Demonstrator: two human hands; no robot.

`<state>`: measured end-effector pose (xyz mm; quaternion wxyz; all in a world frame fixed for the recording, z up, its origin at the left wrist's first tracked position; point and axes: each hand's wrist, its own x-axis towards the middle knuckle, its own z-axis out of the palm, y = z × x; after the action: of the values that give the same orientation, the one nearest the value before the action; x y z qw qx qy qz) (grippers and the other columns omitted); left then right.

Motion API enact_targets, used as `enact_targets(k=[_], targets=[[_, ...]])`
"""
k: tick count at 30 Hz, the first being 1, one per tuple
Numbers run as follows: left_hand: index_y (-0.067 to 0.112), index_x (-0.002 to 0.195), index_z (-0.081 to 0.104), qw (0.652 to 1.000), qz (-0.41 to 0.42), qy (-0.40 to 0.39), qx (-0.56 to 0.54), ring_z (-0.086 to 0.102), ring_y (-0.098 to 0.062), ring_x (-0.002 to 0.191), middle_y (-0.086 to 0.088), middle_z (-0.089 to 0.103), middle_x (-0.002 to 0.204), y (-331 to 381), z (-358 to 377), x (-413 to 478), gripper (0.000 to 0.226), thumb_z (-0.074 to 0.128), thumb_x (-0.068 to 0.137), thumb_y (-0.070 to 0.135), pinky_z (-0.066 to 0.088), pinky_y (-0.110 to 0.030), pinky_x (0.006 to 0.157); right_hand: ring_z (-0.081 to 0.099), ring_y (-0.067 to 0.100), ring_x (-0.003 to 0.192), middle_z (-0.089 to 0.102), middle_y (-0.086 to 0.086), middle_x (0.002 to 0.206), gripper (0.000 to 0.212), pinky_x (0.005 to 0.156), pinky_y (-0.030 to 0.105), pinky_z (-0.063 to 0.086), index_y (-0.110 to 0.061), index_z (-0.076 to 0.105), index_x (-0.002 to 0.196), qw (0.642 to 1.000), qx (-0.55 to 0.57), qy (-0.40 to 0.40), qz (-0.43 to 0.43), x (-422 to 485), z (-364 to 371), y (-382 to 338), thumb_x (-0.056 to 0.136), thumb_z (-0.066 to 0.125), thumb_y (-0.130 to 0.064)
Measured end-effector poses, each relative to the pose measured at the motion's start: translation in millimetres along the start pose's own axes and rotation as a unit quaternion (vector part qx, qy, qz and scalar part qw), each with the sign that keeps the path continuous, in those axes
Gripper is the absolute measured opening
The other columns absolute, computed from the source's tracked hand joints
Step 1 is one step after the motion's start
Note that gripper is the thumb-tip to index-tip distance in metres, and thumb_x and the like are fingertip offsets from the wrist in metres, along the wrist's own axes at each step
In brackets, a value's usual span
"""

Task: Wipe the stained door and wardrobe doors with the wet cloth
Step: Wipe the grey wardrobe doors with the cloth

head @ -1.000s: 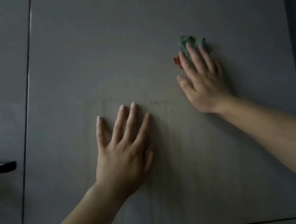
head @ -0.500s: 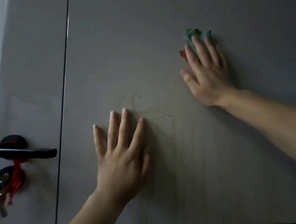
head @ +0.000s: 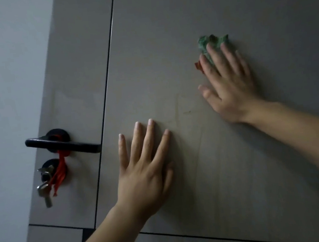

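Head view, door: a grey panelled door (head: pixel 165 31) fills the shot, with a thin dark seam (head: pixel 107 71) running down between its left strip and the wide panel.
Head view, right hand: the right hand (head: pixel 227 82) is out on the right side of the wide panel, fingers straight and close together, thumb out to the left, pressing flat.
Head view, cloth: there it is, the crumpled green cloth (head: pixel 208 42), pinned against the door under those fingers. It bunches out past the fingertips on the far side, and a red bit shows at the left of the index finger.
Head view, left hand: the left hand (head: pixel 144 169) lies nearer and to the left, palm on the panel, fingers spread wide, holding nothing.
Head view, smudges: faint dark streaks (head: pixel 179 111) show on the panel between the two hands.
Head view, handle: a black lever handle (head: pixel 62 143) sits on the left strip, its tip just at the seam.
Head view, keys: a bunch of keys (head: pixel 44 190) hangs below the handle on a red ribbon (head: pixel 60 170).
Head view, wall: a pale wall (head: pixel 2 78) borders the door on the far left.
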<state>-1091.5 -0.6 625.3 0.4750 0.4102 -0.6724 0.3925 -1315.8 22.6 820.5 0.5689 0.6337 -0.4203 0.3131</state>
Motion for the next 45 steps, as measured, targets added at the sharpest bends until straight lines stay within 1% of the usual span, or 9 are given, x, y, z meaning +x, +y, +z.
enact_targets(k=[7, 9, 14, 21, 25, 29, 36, 41, 45], targets=[[0.018, 0.162, 0.029, 1.000, -0.011, 0.014, -0.022, 0.005, -0.038, 0.158, -0.016, 0.014, 0.170, -11.9, 1.9, -15.8, 0.069, 0.042, 0.099, 0.045, 0.017, -0.065, 0.122, 0.016, 0.033, 0.156, 0.023, 0.007, 0.168, 0.067, 0.122, 0.055, 0.021, -0.018, 0.032, 0.159, 0.962, -0.029, -0.050, -0.267, -109.2, 12.7, -38.0, 0.100, 0.034, -0.050], [0.018, 0.161, 0.032, 1.000, -0.010, 0.019, -0.019, 0.008, -0.037, 0.158, -0.016, 0.016, 0.170, -15.3, 1.9, -17.3, 0.068, 0.042, 0.099, 0.044, 0.019, -0.065, 0.122, 0.019, 0.033, 0.155, 0.024, 0.007, 0.167, 0.064, 0.123, 0.051, 0.018, -0.019, 0.034, 0.158, 0.964, -0.033, -0.044, -0.262, -78.0, 11.9, -34.9, 0.102, 0.029, -0.049], [0.019, 0.161, 0.030, 0.999, -0.023, 0.022, -0.026, 0.008, -0.035, 0.159, -0.014, 0.015, 0.170, -22.9, 1.6, -29.3, 0.067, 0.042, 0.100, 0.044, 0.019, -0.065, 0.122, 0.015, 0.035, 0.155, 0.022, 0.010, 0.168, 0.071, 0.125, 0.053, 0.014, -0.015, 0.030, 0.159, 0.992, -0.014, -0.009, -0.128, 25.9, 7.2, -72.8, 0.098, 0.026, -0.051], [0.021, 0.161, 0.030, 0.999, -0.025, 0.024, -0.031, 0.008, -0.033, 0.159, -0.011, 0.015, 0.171, -30.9, 3.8, -40.0, 0.069, 0.045, 0.098, 0.043, 0.016, -0.059, 0.125, 0.018, 0.032, 0.155, 0.024, 0.007, 0.167, 0.063, 0.123, 0.051, 0.021, -0.018, 0.035, 0.158, 0.934, -0.045, -0.058, -0.350, -63.8, 9.8, -65.2, 0.101, 0.035, -0.045], [0.022, 0.161, 0.031, 0.998, -0.042, 0.021, -0.037, 0.008, -0.032, 0.159, -0.009, 0.016, 0.171, -31.7, 5.2, -46.3, 0.068, 0.045, 0.097, 0.043, 0.016, -0.058, 0.125, 0.024, 0.030, 0.154, 0.029, 0.006, 0.165, 0.061, 0.123, 0.045, 0.018, -0.020, 0.038, 0.157, 0.938, -0.037, -0.040, -0.344, 18.9, 12.0, -98.7, 0.102, 0.026, -0.045], [0.024, 0.163, 0.023, 0.998, -0.062, 0.000, -0.029, 0.003, -0.032, 0.159, -0.007, 0.010, 0.172, -34.5, 6.3, -58.5, 0.070, 0.042, 0.100, 0.047, 0.013, -0.058, 0.125, 0.006, 0.026, 0.157, 0.013, 0.001, 0.170, 0.071, 0.126, 0.042, 0.003, -0.022, 0.023, 0.161, 0.942, -0.032, -0.072, -0.325, 75.5, 13.4, -148.2, 0.098, 0.011, -0.051], [0.026, 0.164, 0.020, 0.997, -0.069, -0.009, -0.033, 0.001, -0.031, 0.160, -0.006, 0.010, 0.173, -36.7, 6.7, -65.3, 0.072, 0.044, 0.099, 0.048, 0.010, -0.057, 0.125, 0.023, 0.030, 0.154, 0.030, 0.008, 0.165, 0.062, 0.122, 0.045, 0.017, -0.017, 0.037, 0.156, 0.928, -0.041, -0.071, -0.364, 50.0, 7.7, -126.8, 0.100, 0.027, -0.042], [0.026, 0.163, 0.022, 0.996, -0.083, -0.010, -0.038, 0.004, -0.031, 0.159, -0.004, 0.010, 0.173, -38.3, 9.0, -77.3, 0.074, 0.047, 0.097, 0.049, 0.009, -0.053, 0.126, -0.013, 0.016, 0.156, -0.005, -0.006, 0.170, 0.073, 0.125, 0.036, -0.011, -0.031, 0.008, 0.162, 0.919, -0.030, -0.137, -0.367, 133.1, 5.3, -220.7, 0.094, 0.002, -0.054], [0.026, 0.164, 0.021, 0.997, -0.077, -0.010, -0.025, 0.003, -0.031, 0.160, -0.004, 0.010, 0.173, -43.5, 9.7, -83.4, 0.073, 0.044, 0.099, 0.051, 0.010, -0.051, 0.127, -0.014, 0.014, 0.156, -0.004, -0.010, 0.170, 0.072, 0.124, 0.034, -0.013, -0.033, 0.012, 0.162, 0.866, -0.039, -0.146, -0.478, 144.3, 15.8, -265.0, 0.093, 0.004, -0.051]])
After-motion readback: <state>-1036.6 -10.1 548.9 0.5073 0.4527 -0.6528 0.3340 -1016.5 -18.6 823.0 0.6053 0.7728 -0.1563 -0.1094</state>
